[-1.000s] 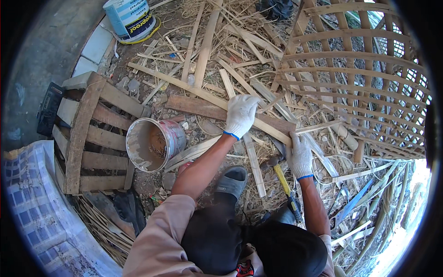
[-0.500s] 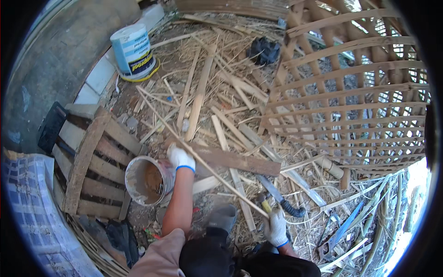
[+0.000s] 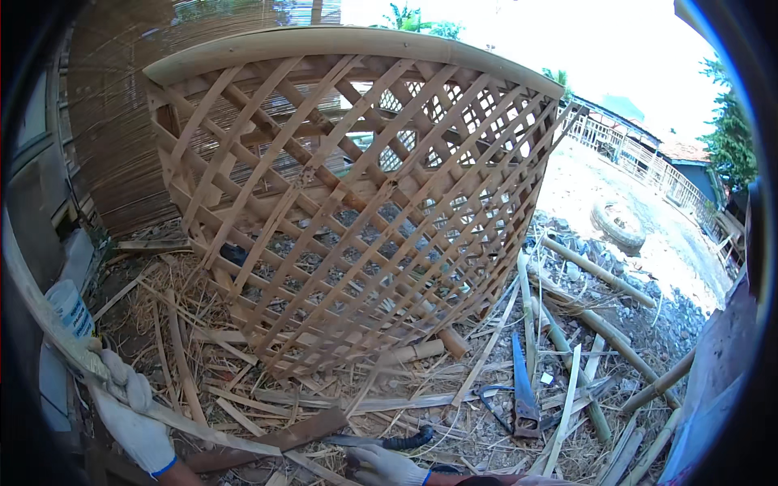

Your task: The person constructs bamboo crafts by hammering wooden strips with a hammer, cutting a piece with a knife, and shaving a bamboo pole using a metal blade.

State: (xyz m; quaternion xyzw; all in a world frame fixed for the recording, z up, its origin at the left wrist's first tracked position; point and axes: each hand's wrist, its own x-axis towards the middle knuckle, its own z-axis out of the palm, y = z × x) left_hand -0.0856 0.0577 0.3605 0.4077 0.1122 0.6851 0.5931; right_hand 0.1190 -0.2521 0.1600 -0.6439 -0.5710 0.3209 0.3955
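Note:
My left hand (image 3: pixel 130 413), in a white knitted glove with blue cuff, is closed round a long pale bamboo strip (image 3: pixel 203 428). The strip bends along the left rim and slopes down toward the middle. My right hand (image 3: pixel 391 465), gloved alike, is low at the bottom edge, its fingers curled over something dark that I cannot make out. Just above it lies a large knife with a black handle (image 3: pixel 409 439). A brown board (image 3: pixel 304 431) rests on the ground between my hands. Ahead stands a large bamboo lattice panel (image 3: pixel 356 202) with a curved top rail.
A handsaw (image 3: pixel 523 389) with a blue blade lies right of the knife. Bamboo poles (image 3: pixel 604 328) and shavings litter the ground. A white-and-blue bucket (image 3: pixel 71 309) stands at the left by the wall. Farther off at right is a tyre (image 3: pixel 618 223).
My view has swung up from the ground to the lattice. The bamboo strip, earlier between both hands, now runs up along the left in my left hand. The pail and chair have left view.

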